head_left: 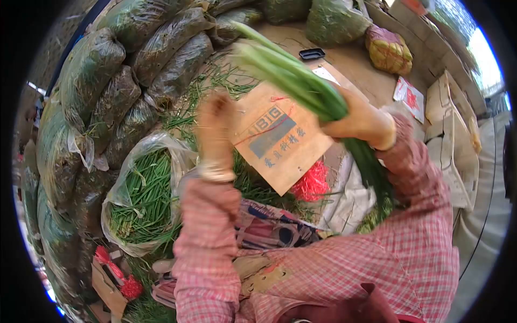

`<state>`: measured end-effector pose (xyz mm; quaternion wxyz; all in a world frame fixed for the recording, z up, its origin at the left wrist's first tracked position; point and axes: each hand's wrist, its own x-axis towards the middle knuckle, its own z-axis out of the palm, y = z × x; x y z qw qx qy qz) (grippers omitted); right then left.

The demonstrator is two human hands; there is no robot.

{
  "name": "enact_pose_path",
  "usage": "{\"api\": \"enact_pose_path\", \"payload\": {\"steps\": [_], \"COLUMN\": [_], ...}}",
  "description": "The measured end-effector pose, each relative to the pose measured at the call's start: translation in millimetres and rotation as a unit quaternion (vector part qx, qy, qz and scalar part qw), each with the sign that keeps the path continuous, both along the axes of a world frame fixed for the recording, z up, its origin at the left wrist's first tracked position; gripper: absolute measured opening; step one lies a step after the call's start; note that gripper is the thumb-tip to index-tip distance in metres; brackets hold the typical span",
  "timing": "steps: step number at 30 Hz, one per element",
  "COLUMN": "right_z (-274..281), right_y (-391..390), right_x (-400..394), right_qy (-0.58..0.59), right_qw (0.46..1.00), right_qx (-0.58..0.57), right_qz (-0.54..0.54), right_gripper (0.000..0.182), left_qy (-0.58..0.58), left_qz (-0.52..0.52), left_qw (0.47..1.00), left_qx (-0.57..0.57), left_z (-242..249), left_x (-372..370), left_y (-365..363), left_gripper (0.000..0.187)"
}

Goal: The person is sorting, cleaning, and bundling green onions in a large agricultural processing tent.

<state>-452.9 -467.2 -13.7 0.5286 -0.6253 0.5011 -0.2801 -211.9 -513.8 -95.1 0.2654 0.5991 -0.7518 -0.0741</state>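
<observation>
A thick bunch of long green chives is wrapped in the fingers of my right hand. The pale green ends point up and to the left, while the dark leaves hang down past my wrist. My left hand is raised to the left of the bunch and smeared by motion, so its fingers do not show clearly. Below both hands lies a brown cardboard sheet with printed lettering and a few red strands on it. A pile of red ties rests at its lower edge.
An opened plastic bag of chives stands on the left. Stuffed bags are stacked behind it. Loose green stalks litter the floor. On the right are a white crate and a red-and-white packet; a black tray lies farther back.
</observation>
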Motion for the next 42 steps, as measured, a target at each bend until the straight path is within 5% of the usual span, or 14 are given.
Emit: {"api": "enact_pose_path", "payload": {"steps": [1,2,4,5,8,12,15,16,20,27,31,36,38,42], "right_z": [-10.3,-35.1,-70.2,-94.3,-161.4,-199.9,-218.8,-213.0,-242.1,-242.4,-241.3,-246.7,-244.9,-230.7], "right_y": [-2.7,-6.6,-13.3,-21.5,-57.1,-94.9,-93.1,-91.2,-84.8,-109.2,-106.2,-101.3,-100.7,-103.3], "right_x": [-22.8,-42.3,-46.3,-44.7,-18.5,20.8,12.5,7.1,-13.0,-18.2,-21.9,-21.9,-21.5,-19.3], "right_qy": [0.036,0.046,0.080,0.038,0.171,0.325,0.402,0.417,0.405,0.539,0.538,0.518,0.509,0.522], "right_qw": [0.999,0.998,0.995,0.998,0.979,0.944,0.912,0.907,0.881,0.799,0.797,0.796,0.802,0.810], "right_qx": [0.005,0.008,0.002,-0.037,-0.105,-0.024,-0.064,-0.030,-0.156,-0.158,-0.175,-0.221,-0.216,-0.163], "right_qz": [-0.016,-0.031,-0.053,-0.039,0.022,0.055,-0.038,-0.058,-0.188,-0.214,-0.212,-0.224,-0.227,-0.212], "right_gripper": [0.068,0.067,0.068,0.068,0.076,0.078,0.078,0.066,0.068,0.069,0.077,0.079,0.078,0.082], "left_qy": [0.401,0.193,0.073,0.060,0.054,0.035,0.089,0.063,-0.033,-0.108,-0.133,0.196,0.283,0.271], "left_qz": [-0.093,-0.071,-0.031,-0.015,-0.007,-0.001,-0.025,-0.019,-0.002,-0.003,-0.035,-0.059,-0.072,-0.211], "left_qw": [0.909,0.976,0.997,0.998,0.998,0.999,0.996,0.998,0.999,0.994,0.984,0.978,0.956,0.938], "left_qx": [0.066,0.067,0.009,0.017,0.015,-0.017,-0.002,-0.002,-0.010,0.022,0.113,-0.024,0.017,0.038], "left_z": [-49.1,-121.0,-171.9,-180.8,-207.3,-205.1,-204.1,-201.9,-211.1,-219.6,-192.5,-159.6,-170.8,-208.0], "left_x": [-18.3,-28.7,-57.0,-59.6,-65.2,-62.0,-61.5,-63.0,-69.2,-76.0,-68.7,-63.9,-72.2,-114.9], "left_y": [-10.3,-21.8,-15.7,-15.4,-17.5,-20.9,-21.7,-21.7,-21.0,-49.1,-55.1,-117.1,-167.2,-228.3], "left_gripper": [0.031,0.034,0.033,0.031,0.024,0.016,0.015,0.015,0.018,0.019,0.022,0.038,0.044,0.048]}}
